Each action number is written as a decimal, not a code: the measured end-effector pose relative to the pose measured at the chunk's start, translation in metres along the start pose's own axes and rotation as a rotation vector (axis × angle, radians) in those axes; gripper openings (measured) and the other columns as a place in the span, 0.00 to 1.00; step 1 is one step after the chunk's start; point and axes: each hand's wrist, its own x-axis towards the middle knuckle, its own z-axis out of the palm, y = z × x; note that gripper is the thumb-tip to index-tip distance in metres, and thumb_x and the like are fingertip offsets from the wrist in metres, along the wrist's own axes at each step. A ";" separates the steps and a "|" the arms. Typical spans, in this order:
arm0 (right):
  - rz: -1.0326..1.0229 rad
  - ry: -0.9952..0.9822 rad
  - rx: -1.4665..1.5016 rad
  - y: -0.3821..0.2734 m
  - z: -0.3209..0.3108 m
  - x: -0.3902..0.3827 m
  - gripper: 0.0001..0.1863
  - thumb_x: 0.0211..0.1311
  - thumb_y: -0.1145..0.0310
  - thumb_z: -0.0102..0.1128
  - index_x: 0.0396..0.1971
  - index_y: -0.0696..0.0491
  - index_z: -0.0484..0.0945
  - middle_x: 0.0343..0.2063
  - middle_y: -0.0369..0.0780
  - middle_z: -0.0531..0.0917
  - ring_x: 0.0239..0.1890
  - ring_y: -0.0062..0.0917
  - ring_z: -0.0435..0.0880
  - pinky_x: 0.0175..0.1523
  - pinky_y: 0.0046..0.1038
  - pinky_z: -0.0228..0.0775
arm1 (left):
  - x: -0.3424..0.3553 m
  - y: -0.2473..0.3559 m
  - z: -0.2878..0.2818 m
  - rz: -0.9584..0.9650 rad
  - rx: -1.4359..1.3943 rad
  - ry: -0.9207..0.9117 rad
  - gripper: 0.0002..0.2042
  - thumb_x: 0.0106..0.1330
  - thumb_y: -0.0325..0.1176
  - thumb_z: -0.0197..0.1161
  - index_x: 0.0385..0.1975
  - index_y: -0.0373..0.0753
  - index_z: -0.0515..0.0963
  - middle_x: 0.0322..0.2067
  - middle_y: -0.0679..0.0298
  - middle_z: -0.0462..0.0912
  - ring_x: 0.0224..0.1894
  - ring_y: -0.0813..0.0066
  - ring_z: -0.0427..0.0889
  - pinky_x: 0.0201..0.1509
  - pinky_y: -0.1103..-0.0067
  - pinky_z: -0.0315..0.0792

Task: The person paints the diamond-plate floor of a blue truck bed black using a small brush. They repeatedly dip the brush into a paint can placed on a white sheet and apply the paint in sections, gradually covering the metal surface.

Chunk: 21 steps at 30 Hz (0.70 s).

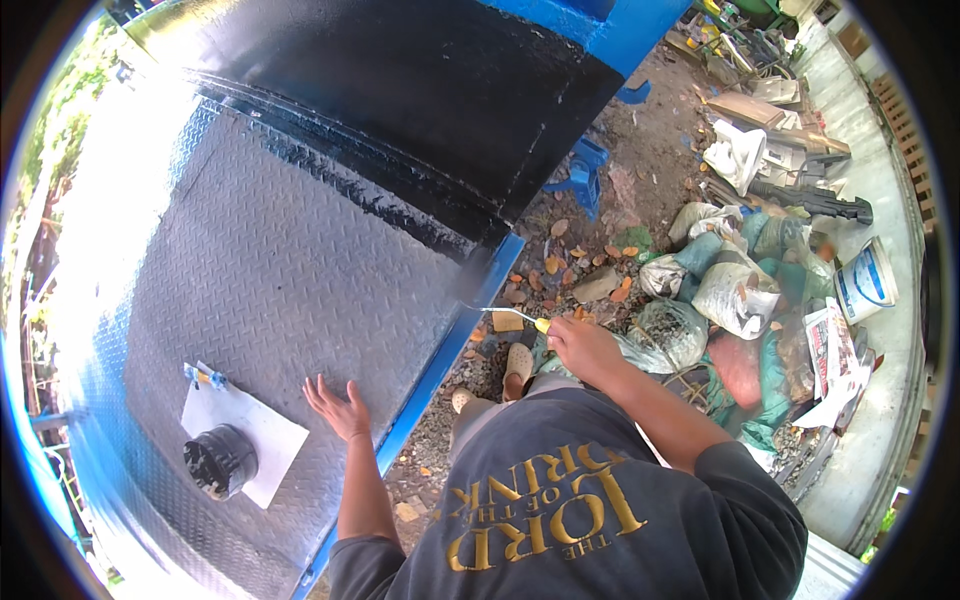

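My right hand (580,348) is closed round the yellow handle of a small paint roller (518,313). Its bent wire frame reaches left to the blue edge (440,367) of a grey diamond-plate metal bed (300,270); the roller head is dark and smeared there. Fingers spread, my left hand (338,408) lies on the bare plate near that edge. Left of it, a black-smeared paint can (220,462) stands on a white sheet (277,440). A paintbrush (205,376) with a blue and yellow part lies at the sheet's top corner.
Glossy black paint covers the far panel (430,100) and a ragged strip along its seam. To the right, filled sacks (735,292), a white bucket (866,280) and scrap lie on leaf-strewn ground. A blue metal stand (582,178) is beside the panel. Strong sunlight bleaches the left side.
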 end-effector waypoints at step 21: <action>0.112 0.114 0.084 0.032 -0.028 0.008 0.11 0.71 0.59 0.62 0.45 0.49 0.80 0.37 0.43 0.89 0.39 0.47 0.88 0.40 0.46 0.78 | 0.000 0.002 0.000 -0.009 0.012 -0.014 0.38 0.73 0.59 0.61 0.74 0.40 0.64 0.78 0.47 0.57 0.82 0.41 0.50 0.83 0.47 0.49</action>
